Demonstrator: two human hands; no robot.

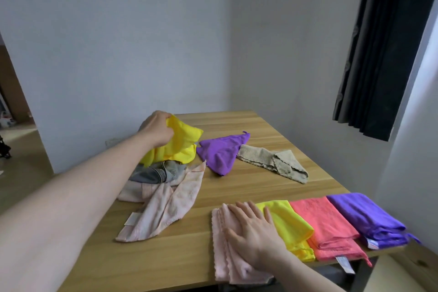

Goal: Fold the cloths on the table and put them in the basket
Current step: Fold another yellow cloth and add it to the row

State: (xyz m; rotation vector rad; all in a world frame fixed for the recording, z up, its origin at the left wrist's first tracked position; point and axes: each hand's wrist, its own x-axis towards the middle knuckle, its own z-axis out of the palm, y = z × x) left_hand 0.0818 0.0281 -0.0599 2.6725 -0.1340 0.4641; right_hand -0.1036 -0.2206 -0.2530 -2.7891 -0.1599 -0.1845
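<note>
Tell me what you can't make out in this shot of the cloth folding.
- Basket: not in the head view at all.
- Grey cloth: mostly buried under the yellow cloth that the left hand grips.
- Folded pink cloth: its middle is covered by the flat right hand.

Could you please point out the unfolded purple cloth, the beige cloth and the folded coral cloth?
unfolded purple cloth (219, 153), head view, middle of its crumpled body.
beige cloth (272, 160), head view, its flat middle.
folded coral cloth (324, 223), head view, top face.
</note>
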